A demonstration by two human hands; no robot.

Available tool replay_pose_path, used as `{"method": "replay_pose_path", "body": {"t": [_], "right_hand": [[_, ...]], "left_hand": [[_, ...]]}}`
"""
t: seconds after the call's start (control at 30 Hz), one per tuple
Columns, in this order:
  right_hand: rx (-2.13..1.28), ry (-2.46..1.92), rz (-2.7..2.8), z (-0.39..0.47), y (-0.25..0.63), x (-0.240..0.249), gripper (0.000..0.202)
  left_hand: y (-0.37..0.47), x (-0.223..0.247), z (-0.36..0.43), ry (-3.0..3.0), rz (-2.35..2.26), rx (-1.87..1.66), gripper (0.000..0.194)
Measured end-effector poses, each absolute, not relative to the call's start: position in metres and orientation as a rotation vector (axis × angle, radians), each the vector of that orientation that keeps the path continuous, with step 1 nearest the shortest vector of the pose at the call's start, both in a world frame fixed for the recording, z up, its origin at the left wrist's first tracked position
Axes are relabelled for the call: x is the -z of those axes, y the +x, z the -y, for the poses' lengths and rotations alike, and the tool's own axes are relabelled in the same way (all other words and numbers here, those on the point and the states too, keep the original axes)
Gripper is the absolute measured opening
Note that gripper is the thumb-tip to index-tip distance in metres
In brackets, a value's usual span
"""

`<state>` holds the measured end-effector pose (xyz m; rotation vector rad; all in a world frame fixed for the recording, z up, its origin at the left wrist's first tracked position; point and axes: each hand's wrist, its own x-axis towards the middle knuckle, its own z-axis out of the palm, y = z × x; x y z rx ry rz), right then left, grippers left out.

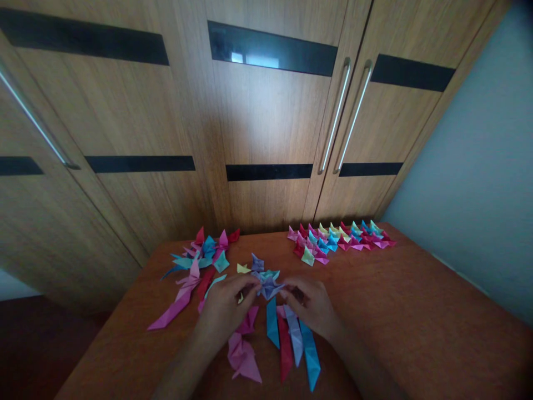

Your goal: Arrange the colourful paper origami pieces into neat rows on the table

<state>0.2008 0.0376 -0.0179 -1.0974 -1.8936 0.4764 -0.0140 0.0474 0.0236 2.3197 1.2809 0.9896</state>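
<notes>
Between my two hands, just above the table, is a lavender folded-paper origami piece. My left hand pinches its left side between thumb and fingers. The opposite side is pinched by my right hand. A purple paper piece and a pale yellow one lie just beyond my left fingertips. Below the hands lie long folded strips: a red strip, a lavender strip and a blue strip. A pink origami piece rests beside my left forearm.
On the brown table, several small origami pieces stand in rows at the back right. A loose pile of colourful origami lies at the back left, near a long pink piece. A wooden wardrobe rises behind; a wall borders the right.
</notes>
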Motion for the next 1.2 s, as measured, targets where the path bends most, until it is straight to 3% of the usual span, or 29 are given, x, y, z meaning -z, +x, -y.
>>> {"method": "replay_pose_path", "body": {"t": [0.4, 0.7, 0.9, 1.2], "right_hand": [[-0.257, -1.07, 2.079, -0.041, 0.21, 0.015, 0.018], [0.117, -1.84, 1.374, -0.074, 0.327, 0.03, 0.029], [-0.022, -2.347, 1.464, -0.082, 0.339, 0.05, 0.024], [-0.089, -2.415, 1.547, -0.085, 0.334, 0.053, 0.03]], "left_hand": [[-0.021, -0.015, -0.049, 2.172, -1.35, -1.021, 0.022], [-0.023, -0.013, -0.052, 2.073, -1.368, -0.987, 0.023], [-0.026, -0.006, -0.055, 2.065, -1.372, -0.971, 0.022], [-0.027, -0.005, -0.056, 2.088, -1.357, -0.972, 0.022]]}}
